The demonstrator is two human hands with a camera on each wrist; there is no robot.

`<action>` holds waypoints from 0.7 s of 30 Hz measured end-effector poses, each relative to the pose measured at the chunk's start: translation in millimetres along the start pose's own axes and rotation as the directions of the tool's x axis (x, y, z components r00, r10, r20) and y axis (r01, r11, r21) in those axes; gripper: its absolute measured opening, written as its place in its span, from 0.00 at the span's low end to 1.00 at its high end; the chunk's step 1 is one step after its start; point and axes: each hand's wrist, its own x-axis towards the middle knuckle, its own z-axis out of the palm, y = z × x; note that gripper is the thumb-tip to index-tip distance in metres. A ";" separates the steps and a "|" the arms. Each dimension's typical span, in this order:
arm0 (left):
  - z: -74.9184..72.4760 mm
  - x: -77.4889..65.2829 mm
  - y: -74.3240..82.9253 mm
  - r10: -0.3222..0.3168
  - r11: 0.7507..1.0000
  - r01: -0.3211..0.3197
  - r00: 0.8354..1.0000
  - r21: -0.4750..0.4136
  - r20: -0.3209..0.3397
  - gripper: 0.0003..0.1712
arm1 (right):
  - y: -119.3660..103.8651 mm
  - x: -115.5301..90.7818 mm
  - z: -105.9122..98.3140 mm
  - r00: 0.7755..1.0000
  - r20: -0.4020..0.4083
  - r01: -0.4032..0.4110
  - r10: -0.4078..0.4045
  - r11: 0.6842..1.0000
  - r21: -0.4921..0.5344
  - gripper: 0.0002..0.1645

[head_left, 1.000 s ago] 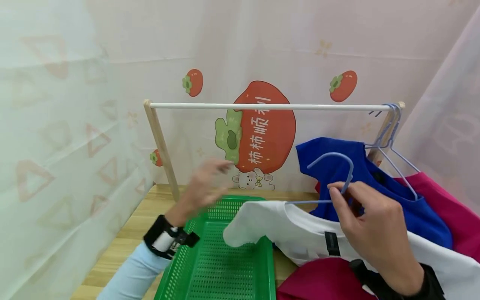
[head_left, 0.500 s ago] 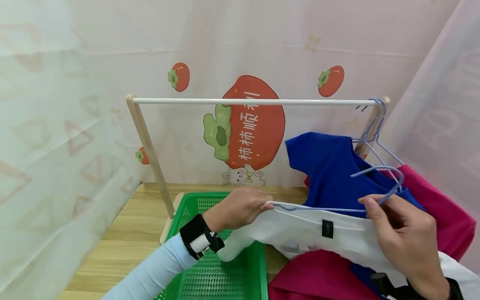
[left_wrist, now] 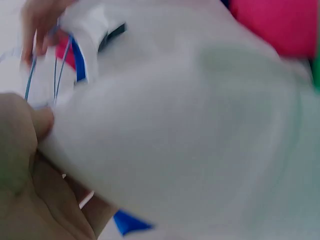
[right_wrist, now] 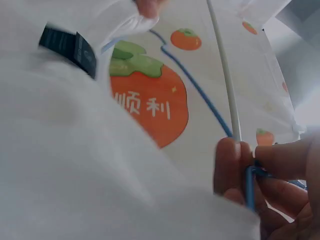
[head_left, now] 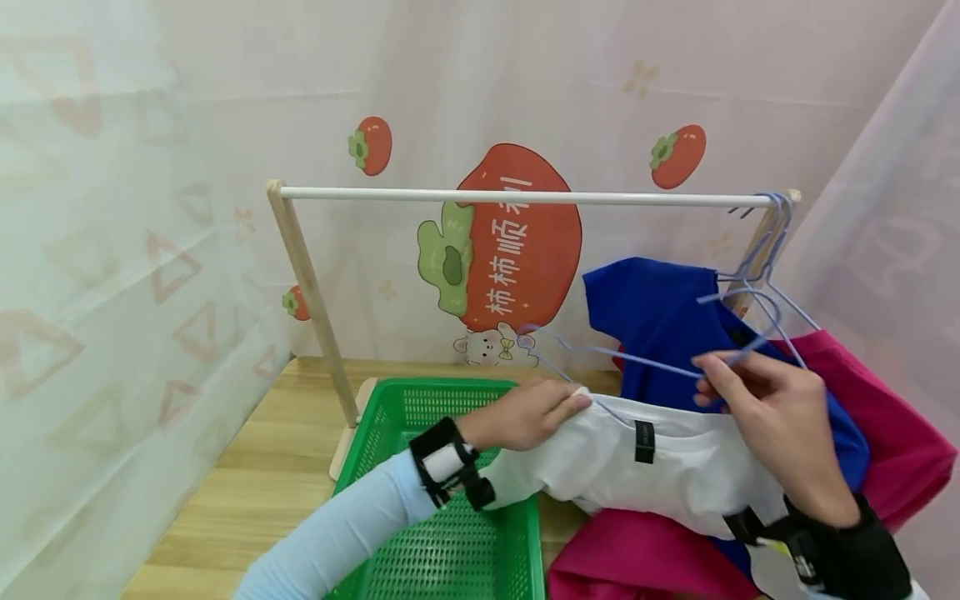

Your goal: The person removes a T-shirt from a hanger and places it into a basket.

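A white short-sleeved shirt (head_left: 585, 467) with a black neck label (head_left: 645, 442) hangs between both hands in the head view. My left hand (head_left: 528, 414) pinches its upper edge at the left shoulder; in the left wrist view the thumb (left_wrist: 42, 122) presses on the cloth. With its fingertips my right hand (head_left: 772, 408) grips a light blue hanger (head_left: 660, 363) just below the hook. The hanger's left end sticks up outside the neckline, above my left hand, while its lower bar runs down into the neck opening. The hanger's right arm is hidden by the shirt and hand.
A rack with a white rail (head_left: 487, 197) stands behind. At its right end hang a blue shirt (head_left: 652, 304) and a magenta garment (head_left: 900, 408) on blue hangers. A green basket (head_left: 532, 542) stands at front left, with another magenta garment (head_left: 637, 546) to its right.
My left hand came from the air to the shirt's left shoulder, then shifted right with it. The hanger's left end has come up out of the shirt. My right hand kept the hanger.
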 end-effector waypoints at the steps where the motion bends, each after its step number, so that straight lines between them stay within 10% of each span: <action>1: 4.2 6.3 7.3 -0.018 1.000 0.018 1.000 -0.025 0.003 0.22 | -4.2 8.0 3.7 0.999 0.040 0.012 -0.011 1.000 -0.010 0.11; 9: 43.2 52.4 36.3 -0.014 1.000 0.014 0.983 0.006 0.182 0.20 | -49.4 73.5 45.6 0.976 0.205 0.081 -0.070 0.996 -0.045 0.19; 17: 80.9 59.4 43.0 0.140 0.988 -0.157 0.852 -0.009 0.504 0.13 | -81.9 119.7 82.3 0.992 0.121 0.053 -0.035 0.987 -0.149 0.20; 21: 77.5 53.5 34.3 -0.003 0.990 -0.068 0.861 0.120 0.509 0.18 | -86.0 145.0 94.9 0.999 0.045 0.038 -0.027 0.963 -0.267 0.21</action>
